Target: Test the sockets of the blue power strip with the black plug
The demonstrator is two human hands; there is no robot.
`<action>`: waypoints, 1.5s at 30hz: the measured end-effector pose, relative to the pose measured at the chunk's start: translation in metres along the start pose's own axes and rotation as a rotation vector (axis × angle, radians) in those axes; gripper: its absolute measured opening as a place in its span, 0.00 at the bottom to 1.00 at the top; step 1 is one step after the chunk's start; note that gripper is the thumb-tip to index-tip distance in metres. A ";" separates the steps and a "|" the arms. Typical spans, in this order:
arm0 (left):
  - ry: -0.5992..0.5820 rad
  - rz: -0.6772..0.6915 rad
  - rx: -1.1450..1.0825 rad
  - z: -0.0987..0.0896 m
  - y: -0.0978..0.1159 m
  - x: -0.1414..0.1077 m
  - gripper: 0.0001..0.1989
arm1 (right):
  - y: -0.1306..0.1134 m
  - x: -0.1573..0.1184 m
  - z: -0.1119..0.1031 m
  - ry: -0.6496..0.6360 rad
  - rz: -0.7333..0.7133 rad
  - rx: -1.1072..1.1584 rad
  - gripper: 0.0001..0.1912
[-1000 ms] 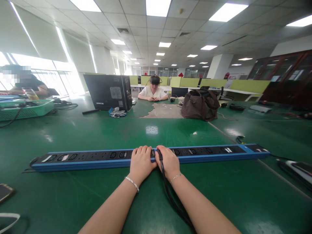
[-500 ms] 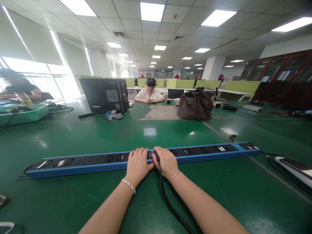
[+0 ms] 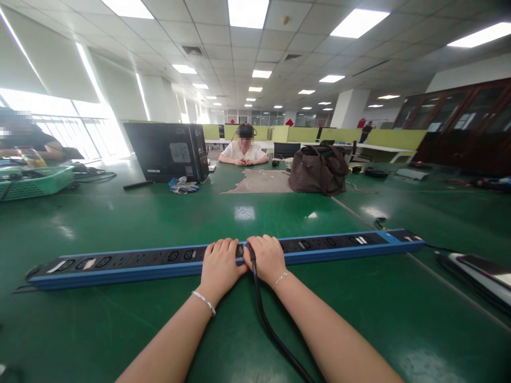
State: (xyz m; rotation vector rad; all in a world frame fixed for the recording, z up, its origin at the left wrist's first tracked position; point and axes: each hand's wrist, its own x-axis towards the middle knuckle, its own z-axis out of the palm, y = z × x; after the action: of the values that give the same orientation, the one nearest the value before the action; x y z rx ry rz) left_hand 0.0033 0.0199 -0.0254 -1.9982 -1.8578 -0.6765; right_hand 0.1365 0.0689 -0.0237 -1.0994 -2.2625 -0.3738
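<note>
A long blue power strip (image 3: 131, 277) with a black socket face lies across the table in front of me. My left hand (image 3: 221, 266) is wrapped over its middle, fingers on the far side and thumb on the near side. Right beside it, my right hand (image 3: 266, 259) is closed around the black plug (image 3: 251, 252) of a thick power cord (image 3: 261, 308), at the strip's sockets. The cord runs down towards me between my forearms. My fingers partly cover the plug, so how deep it sits cannot be seen.
A black computer case (image 3: 163, 151) and gloves (image 3: 183, 185) stand beyond at left, near a green basket (image 3: 43, 183). A brown bag (image 3: 317, 173) is further back. Across the table sits a person (image 3: 244, 151). A dark-topped device (image 3: 479, 271) lies at right.
The view has shifted slightly, so the strip and both hands appear a little further left and higher. Both hands keep their grip. A standing figure now shows in the far right background.
</note>
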 end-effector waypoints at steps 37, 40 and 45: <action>-0.066 -0.011 0.016 -0.001 0.000 0.000 0.27 | -0.003 0.009 -0.018 0.342 0.144 0.410 0.15; -0.131 -0.016 -0.014 -0.006 -0.005 0.004 0.29 | 0.003 0.004 -0.009 0.285 0.201 0.507 0.14; -0.327 0.029 -0.095 -0.016 -0.027 0.015 0.31 | 0.010 0.003 -0.004 0.129 0.205 0.615 0.15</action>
State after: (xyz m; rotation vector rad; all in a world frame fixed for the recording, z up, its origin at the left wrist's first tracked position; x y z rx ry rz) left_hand -0.0251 0.0266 -0.0061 -2.3078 -2.0023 -0.4582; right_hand 0.1442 0.0752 -0.0185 -0.9265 -1.9260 0.3117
